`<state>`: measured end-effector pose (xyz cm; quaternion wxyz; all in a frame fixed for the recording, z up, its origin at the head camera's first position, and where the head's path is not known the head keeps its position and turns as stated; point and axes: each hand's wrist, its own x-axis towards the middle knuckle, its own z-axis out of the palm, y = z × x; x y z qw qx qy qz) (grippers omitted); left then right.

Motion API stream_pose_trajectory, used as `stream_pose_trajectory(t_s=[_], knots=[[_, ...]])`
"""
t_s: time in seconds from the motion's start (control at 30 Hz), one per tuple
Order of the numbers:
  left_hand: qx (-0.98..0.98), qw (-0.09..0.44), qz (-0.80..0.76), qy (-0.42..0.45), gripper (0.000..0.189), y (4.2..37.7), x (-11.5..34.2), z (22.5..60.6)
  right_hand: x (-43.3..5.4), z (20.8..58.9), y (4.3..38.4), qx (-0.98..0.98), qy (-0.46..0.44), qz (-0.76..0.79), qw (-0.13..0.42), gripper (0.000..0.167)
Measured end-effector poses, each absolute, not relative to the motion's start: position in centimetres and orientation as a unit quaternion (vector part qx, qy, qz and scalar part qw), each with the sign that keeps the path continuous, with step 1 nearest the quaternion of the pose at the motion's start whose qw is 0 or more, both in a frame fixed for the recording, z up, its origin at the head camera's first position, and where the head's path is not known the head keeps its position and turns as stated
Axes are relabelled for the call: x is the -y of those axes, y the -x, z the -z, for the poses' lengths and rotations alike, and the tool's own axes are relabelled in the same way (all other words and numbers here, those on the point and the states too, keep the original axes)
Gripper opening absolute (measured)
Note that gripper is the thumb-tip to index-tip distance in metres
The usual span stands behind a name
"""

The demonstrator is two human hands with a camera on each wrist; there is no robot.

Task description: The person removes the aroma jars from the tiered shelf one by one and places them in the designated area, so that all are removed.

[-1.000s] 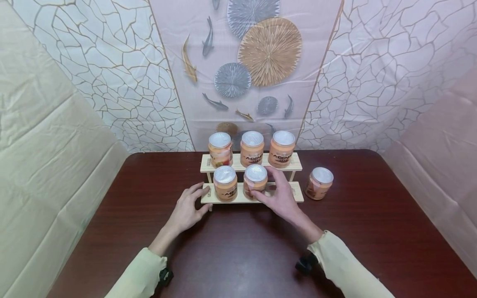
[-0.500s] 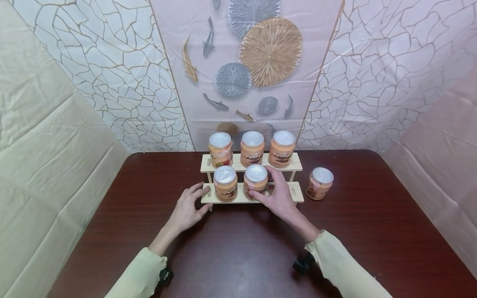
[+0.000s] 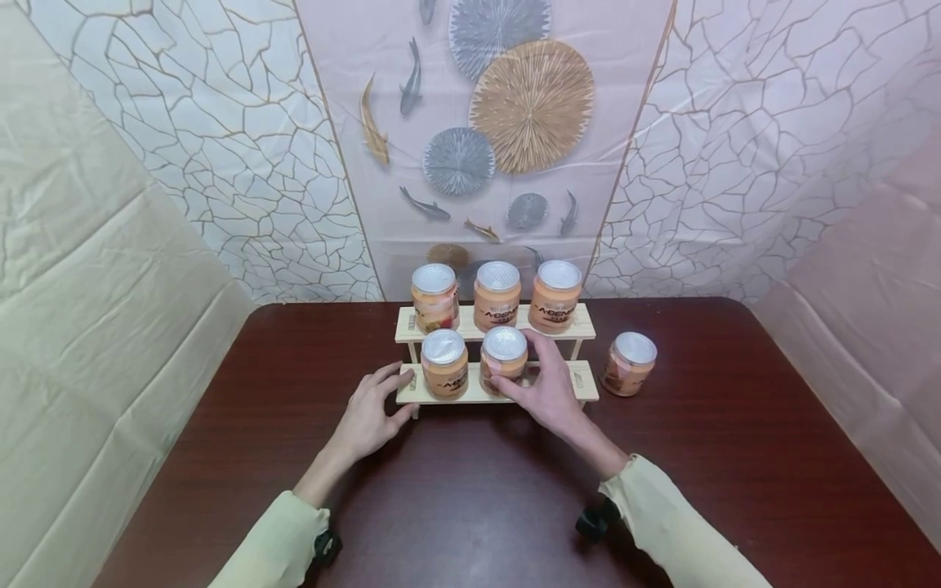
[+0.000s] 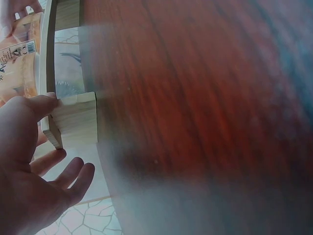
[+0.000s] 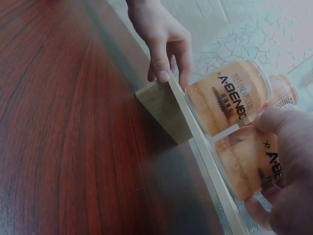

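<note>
A two-tier pale wooden rack (image 3: 537, 395) bears orange-labelled jars with silvery lids. On its lower tier, my right hand (image 3: 547, 390) holds the right-hand jar (image 3: 504, 347), thumb in front and fingers round its far side. Left of that jar stands another jar (image 3: 444, 367) with black A-BENBO lettering, also large in the right wrist view. My left hand (image 3: 371, 412) pinches the left end of the lower tier. In the left wrist view, that hand's thumb (image 4: 44, 105) lies on the board's front edge, with a finger at its end.
Three more jars (image 3: 497, 298) stand in a row on the upper tier. A single jar (image 3: 630, 365) sits on the dark red-brown table (image 3: 470, 498) right of the rack. Patterned cloth (image 3: 735, 163) hangs behind, and plain cloth (image 3: 95, 327) slopes along both sides.
My right hand's wrist has shifted slightly left, while its fingers stay at the same jar. The left hand keeps its place on the rack's end.
</note>
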<state>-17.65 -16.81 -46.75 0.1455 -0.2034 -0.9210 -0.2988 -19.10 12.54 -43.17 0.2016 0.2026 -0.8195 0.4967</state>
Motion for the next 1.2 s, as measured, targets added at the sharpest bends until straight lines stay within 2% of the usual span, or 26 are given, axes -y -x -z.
stream_pose_trajectory(t_s=[0.47,0.67,1.03,1.2], knots=[[0.919,0.151,0.299,0.206,0.054,17.7,16.9,46.9,-13.4,42.7,19.1,0.815,-0.216,-0.5,0.199,0.074],[0.92,0.15,0.298,0.207,0.054,17.7,16.9,46.9,-14.2,42.2,19.0,0.816,-0.223,-0.488,0.215,0.075],[0.921,0.146,0.297,0.204,0.054,17.6,16.8,46.8,-16.9,41.1,18.5,0.835,-0.212,-0.447,0.242,0.075],[0.92,0.15,0.298,0.205,0.054,17.6,16.8,46.7,-18.2,40.4,18.2,0.832,-0.203,-0.463,0.231,0.076]])
